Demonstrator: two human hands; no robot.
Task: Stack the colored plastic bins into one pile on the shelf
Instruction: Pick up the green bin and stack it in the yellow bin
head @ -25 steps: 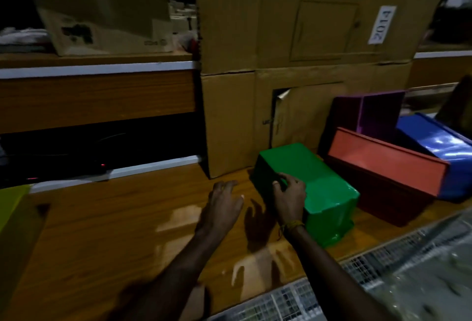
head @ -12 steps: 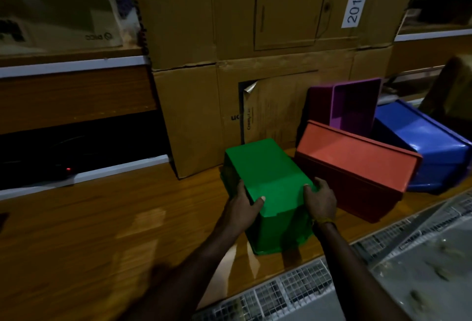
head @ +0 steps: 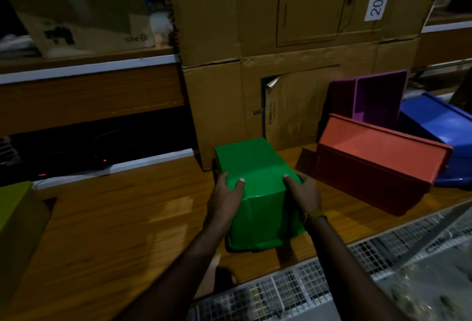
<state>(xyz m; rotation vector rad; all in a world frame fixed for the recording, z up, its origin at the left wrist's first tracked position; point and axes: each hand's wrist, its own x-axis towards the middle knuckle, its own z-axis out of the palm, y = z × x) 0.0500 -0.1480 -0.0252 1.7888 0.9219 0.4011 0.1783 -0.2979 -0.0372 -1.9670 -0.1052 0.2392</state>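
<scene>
A green bin (head: 258, 188) lies upside down on the wooden shelf (head: 127, 218), its bottom facing up. My left hand (head: 224, 199) grips its near left corner, thumb on top. My right hand (head: 305, 194) grips the near right corner the same way. To the right an orange-red bin (head: 378, 157) lies tipped on its side. Behind it a purple bin (head: 375, 98) stands on edge with its opening toward me. A blue bin (head: 439, 126) lies at the far right. A yellow-green bin (head: 15, 231) shows at the left edge.
Stacked cardboard boxes (head: 281, 52) stand right behind the green bin. A wire-mesh surface (head: 357, 282) runs along the shelf's near edge at lower right. A dark recess and another shelf with a box (head: 84, 14) lie at the left.
My left hand has come from the shelf top onto the green bin and both hands now grip its near corners. The bin has turned so its long side points away from me.
</scene>
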